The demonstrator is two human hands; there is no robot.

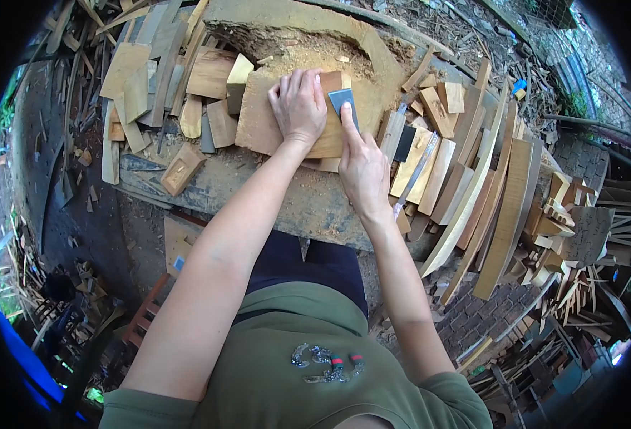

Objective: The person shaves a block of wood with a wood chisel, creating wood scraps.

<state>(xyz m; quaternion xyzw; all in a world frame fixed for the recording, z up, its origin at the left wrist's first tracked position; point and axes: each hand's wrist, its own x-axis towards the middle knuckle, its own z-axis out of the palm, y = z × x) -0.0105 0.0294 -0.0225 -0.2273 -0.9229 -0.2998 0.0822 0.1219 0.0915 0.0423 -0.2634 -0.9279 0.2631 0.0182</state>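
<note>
On the worktop (pixel 308 204) we count one flat board (pixel 262 125) and one grey scraper (pixel 342 100). Our left hand (pixel 299 107) lies on the board, fingers flat and close together. Our right hand (pixel 362 168) pinches the scraper, which stands on the board's right end beside the left fingers.

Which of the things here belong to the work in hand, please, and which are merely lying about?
In use:
flat pale brown wooden board, pressed down by the left hand
thin grey rectangular scraper blade, pinched in the right hand

Lying about:
small wooden offcuts
long curved wooden slats
slim grey metal tool
sawdust heap
</note>
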